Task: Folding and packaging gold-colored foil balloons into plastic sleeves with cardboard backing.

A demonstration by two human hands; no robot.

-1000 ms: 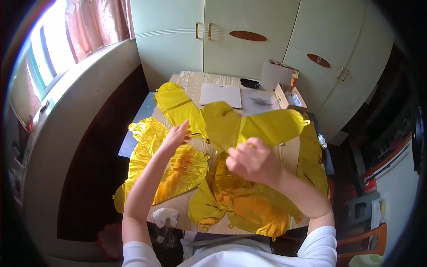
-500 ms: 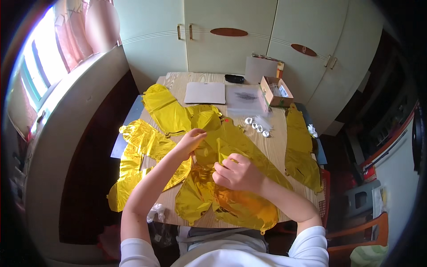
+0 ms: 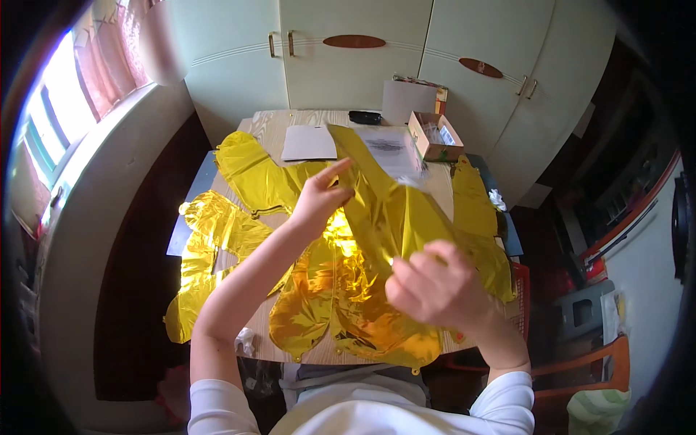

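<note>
Creased, uninflated gold foil balloon [image 3: 417,217] slants mid-frame above the wood-grained tabletop [image 3: 315,117].
Left hand [image 3: 324,199]: fingers parted beside the film. Right hand [image 3: 433,284]: fingers curled, blurred; cannot tell whether they grip.

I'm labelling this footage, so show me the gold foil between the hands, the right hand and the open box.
Gold foil [image 3: 388,214]: head view, on its creased middle.
Right hand [image 3: 435,286]: head view, on its back.
Open box [image 3: 444,152]: head view, on its near wall.

The right grip [image 3: 438,284] is blurred, its hold unclear.
</note>
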